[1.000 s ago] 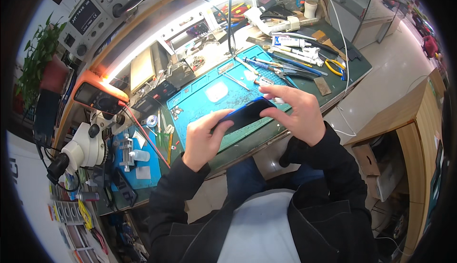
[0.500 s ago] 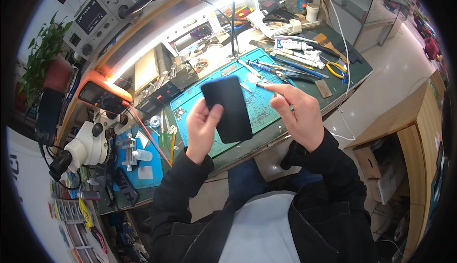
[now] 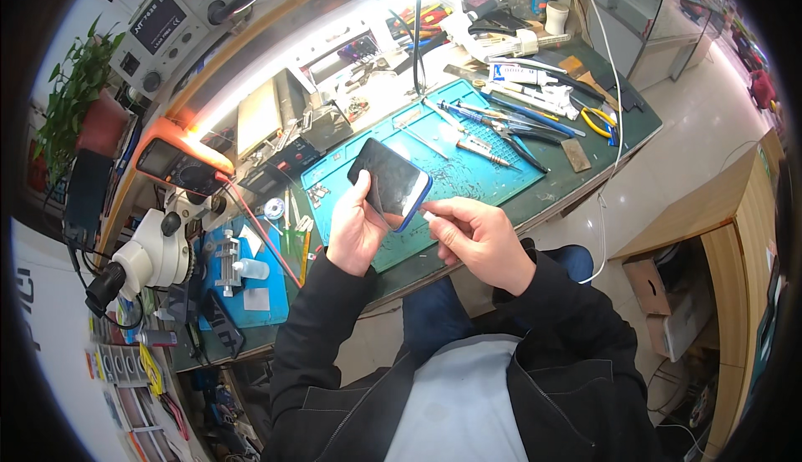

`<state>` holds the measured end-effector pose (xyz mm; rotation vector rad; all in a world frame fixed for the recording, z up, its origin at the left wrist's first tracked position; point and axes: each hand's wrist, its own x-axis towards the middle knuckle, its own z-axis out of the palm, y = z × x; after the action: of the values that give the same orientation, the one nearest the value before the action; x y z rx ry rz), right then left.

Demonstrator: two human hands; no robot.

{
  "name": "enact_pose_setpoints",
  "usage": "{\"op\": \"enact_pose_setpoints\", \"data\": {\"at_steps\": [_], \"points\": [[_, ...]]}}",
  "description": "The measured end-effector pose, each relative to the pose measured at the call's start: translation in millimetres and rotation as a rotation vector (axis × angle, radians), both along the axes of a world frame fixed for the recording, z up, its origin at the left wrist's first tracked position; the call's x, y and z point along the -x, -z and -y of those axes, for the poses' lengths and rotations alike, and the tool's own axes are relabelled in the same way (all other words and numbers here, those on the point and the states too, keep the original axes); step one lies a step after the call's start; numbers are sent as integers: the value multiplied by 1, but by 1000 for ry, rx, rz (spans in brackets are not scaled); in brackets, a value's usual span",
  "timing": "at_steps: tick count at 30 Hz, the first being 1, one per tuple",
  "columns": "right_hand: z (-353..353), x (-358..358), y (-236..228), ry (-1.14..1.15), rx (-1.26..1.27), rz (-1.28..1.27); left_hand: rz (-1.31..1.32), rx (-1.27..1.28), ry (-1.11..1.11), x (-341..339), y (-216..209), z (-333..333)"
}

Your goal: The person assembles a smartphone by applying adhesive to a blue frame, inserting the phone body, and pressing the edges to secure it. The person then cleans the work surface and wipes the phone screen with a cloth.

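I see the left hand [image 3: 354, 230] clamped around a blue-edged phone [image 3: 389, 180], raised over the blue mat [image 3: 499, 185] on the counter [image 3: 576, 181]. Near its lower edge, my right hand [image 3: 478, 243] has thumb and forefinger pinched together on a small white piece [image 3: 429, 216]. I notice printed lettering on the white-and-blue tube [image 3: 512, 73] and the grey instrument's dark panel [image 3: 161, 22].

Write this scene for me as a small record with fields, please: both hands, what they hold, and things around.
Left hand: holds a phone, dark screen toward the camera, blue edge
Right hand: pinches a small white piece near the phone; too small to identify
Work surface: blue-green mat
Left side: orange multimeter, white microscope
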<state>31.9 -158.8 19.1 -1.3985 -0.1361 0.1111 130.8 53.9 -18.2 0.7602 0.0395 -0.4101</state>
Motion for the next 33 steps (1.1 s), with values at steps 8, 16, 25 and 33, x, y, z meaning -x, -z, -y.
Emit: {"op": "enact_pose_setpoints", "data": {"at_steps": [8, 16, 25, 33], "points": [[-2, -2, -1, 2, -40, -47, 79, -84, -53, 6, -11, 8], [-4, -2, 5, 263, 328, 370, 103, -57, -100, 1, -4, -3], [-9, -6, 11, 130, 137, 120, 77, -72, -113, 6, -3, 2], [6, -15, 12, -68, -9, -186, 264, -141, -320, 19, -21, 18]]}}
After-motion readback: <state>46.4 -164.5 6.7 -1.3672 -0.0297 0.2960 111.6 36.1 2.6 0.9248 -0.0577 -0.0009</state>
